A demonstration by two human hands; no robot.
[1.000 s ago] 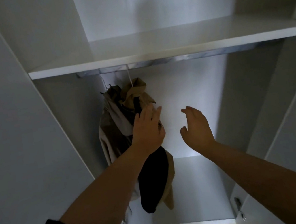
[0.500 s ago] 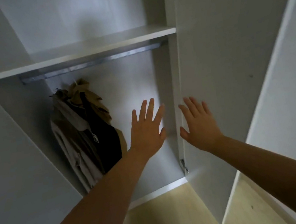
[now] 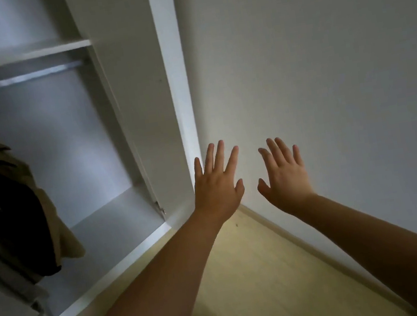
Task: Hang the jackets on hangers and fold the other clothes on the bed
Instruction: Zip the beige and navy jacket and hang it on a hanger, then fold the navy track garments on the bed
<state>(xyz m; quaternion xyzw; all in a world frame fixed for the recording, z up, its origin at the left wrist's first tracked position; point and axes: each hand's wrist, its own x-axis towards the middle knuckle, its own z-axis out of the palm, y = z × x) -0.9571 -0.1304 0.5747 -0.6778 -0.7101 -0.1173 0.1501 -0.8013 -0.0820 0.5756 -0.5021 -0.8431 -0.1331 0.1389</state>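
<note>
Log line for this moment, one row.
left hand: open, empty | right hand: open, empty | jackets: hanging in wardrobe

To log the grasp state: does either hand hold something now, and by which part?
Nothing is held. The left hand and the right hand are both open, fingers spread, before the wall; the jackets hang in the wardrobe, apart from them.

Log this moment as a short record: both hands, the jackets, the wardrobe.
left hand: open, fingers spread, holding nothing
right hand: open, fingers spread, holding nothing
jackets: tan and dark, hanging inside the wardrobe, left edge of view
wardrobe: open, metal rail under a shelf
floor: pale wood
</note>
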